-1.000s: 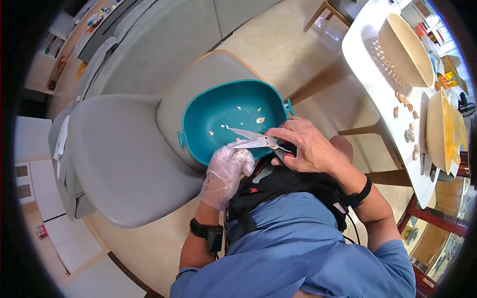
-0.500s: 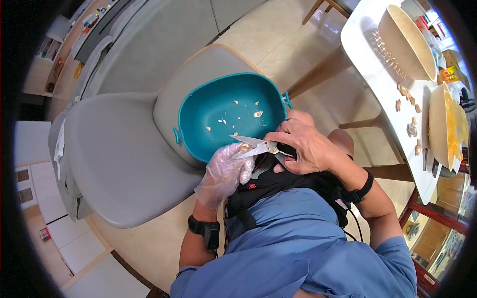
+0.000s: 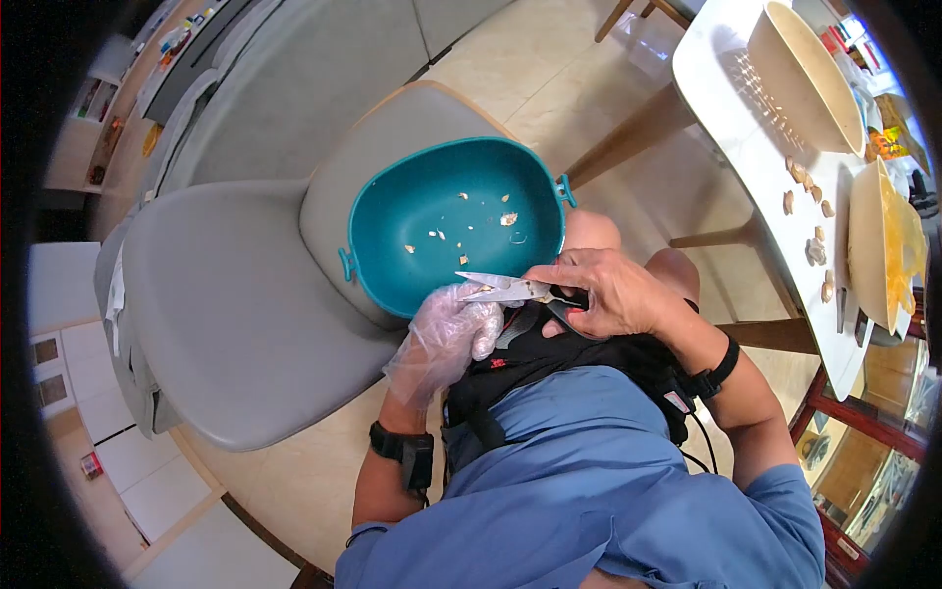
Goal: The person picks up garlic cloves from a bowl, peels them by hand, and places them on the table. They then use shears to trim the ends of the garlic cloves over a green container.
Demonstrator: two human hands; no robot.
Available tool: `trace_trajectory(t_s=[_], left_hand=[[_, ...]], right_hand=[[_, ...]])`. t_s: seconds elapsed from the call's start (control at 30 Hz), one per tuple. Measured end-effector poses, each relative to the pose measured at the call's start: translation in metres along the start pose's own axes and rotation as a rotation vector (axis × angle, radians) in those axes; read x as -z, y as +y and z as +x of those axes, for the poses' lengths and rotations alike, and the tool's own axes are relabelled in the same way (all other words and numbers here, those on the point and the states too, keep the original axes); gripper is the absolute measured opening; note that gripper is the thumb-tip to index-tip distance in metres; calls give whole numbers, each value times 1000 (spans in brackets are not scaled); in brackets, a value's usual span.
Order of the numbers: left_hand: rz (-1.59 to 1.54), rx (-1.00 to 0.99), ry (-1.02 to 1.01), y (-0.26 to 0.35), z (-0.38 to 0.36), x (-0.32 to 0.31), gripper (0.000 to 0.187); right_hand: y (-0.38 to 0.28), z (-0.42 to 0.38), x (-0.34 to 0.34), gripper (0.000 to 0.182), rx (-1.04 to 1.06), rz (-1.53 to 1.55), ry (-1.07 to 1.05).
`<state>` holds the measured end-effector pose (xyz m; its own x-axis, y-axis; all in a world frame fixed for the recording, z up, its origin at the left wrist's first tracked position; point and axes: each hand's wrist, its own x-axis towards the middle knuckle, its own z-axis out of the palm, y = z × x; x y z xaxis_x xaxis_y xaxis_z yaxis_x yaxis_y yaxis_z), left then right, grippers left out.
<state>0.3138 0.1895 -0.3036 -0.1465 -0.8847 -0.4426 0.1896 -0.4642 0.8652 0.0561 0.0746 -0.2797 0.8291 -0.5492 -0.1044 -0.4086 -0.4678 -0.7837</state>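
Note:
My left hand, in a clear plastic glove, is closed at the near rim of a teal basin. Its fingers pinch a small garlic clove, mostly hidden now behind the blades. In my right hand, bare, are scissors with black handles. Their blades point left across the gloved fingertips, slightly apart. Scraps of pale peel lie scattered on the basin's floor.
The basin rests on a grey chair. On the white table at right are loose garlic cloves, a beige basket, a second beige container and a knife.
The scissor blades have drawn closer together, and the clove is less visible behind them. Both hands stay in nearly the same place; the view has shifted slightly.

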Motion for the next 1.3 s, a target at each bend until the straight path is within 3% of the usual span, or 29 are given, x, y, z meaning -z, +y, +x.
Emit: trace_trajectory(t_s=[0.13,0.2,0.33,0.43,0.5,0.6,0.7,1.0,1.1,1.23,1.3], left_hand=[[15,7,-135,-4,5,7,32],[159,31,22,5,3,0,29],[479,-89,50,7,8,6,27],[341,94,1,14,6,0,27],[548,-203,166,2,4,-3,27],[419,-151,152,-3,4,-5,26],[376,-97,151,-1,5,-11,23],[155,-26,181,-15,14,-24,20],[144,-46,190,-21,15,-25,21],[240,-91,218,-20,15,-27,21],[249,-102,220,-27,17,-24,21]], right_hand=[[4,1,1,57,2,-1,-33],[8,1,1,55,-9,-13,-34],[5,0,0,54,63,-64,23],[4,-3,-8,54,36,-33,50],[3,-5,-12,56,24,42,78],[4,-9,-20,65,-26,18,84],[-9,-10,-13,59,-155,81,-11],[1,-17,-23,62,-197,104,-26],[4,-17,-30,73,-182,157,-17],[7,-17,-34,73,-220,211,-28],[10,-17,-36,64,-169,242,-20]])
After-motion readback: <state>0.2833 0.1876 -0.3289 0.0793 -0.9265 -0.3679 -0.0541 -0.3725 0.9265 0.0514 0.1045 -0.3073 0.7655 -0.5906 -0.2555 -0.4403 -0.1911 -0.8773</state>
